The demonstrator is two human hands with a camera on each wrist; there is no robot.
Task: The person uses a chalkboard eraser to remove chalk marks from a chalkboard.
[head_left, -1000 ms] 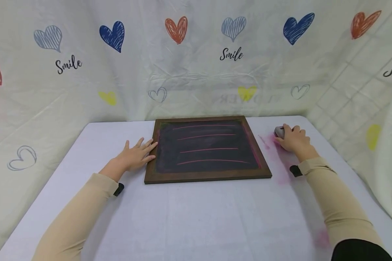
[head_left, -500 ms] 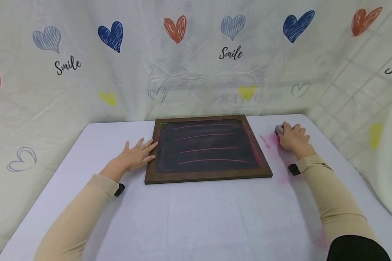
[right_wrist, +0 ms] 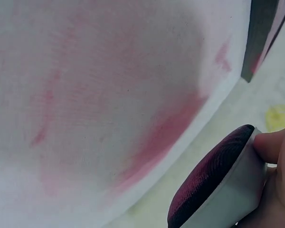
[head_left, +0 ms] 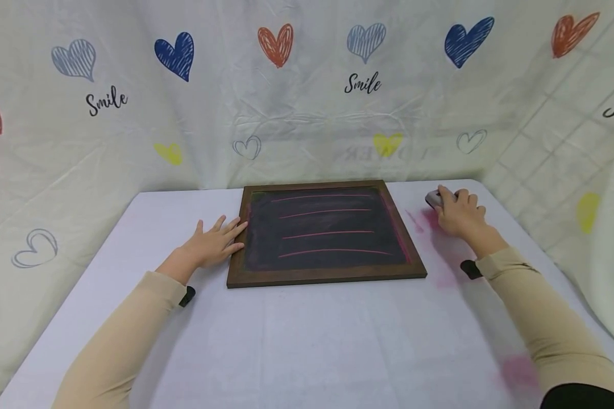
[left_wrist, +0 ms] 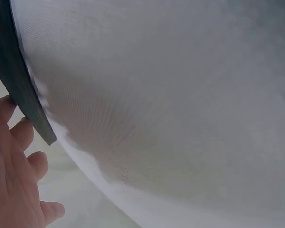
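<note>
- A white cloth printed with coloured hearts and the word "Smile" hangs behind and around a white desk point(head_left: 307, 341), which carries pink chalk smears point(head_left: 440, 238) to the right of the chalkboard.
- The eraser point(head_left: 432, 199) sits just off the chalkboard's far right corner, lifted clear of the desk; the right wrist view shows its felt face point(right_wrist: 209, 175) stained dark pink and tilted, with a pale grey body behind it.
- The right hand point(head_left: 457, 216) grips the eraser, fingers curled over its back and a fingertip point(right_wrist: 270, 145) pressed on its end.
- The eraser looks light and rigid in the body, soft on the felt side; it is best taken by the hard back and long sides, since the felt is loaded with chalk dust and would mark fingers or cloth.
- The chalkboard point(head_left: 324, 233) lies flat mid-desk, a dark panel in a brown wooden frame, with four pink horizontal lines across it and pink along its right inner edge.
- The left hand point(head_left: 212, 244) lies flat and spread on the desk at the chalkboard's left edge, fingertips touching the frame, holding nothing.
</note>
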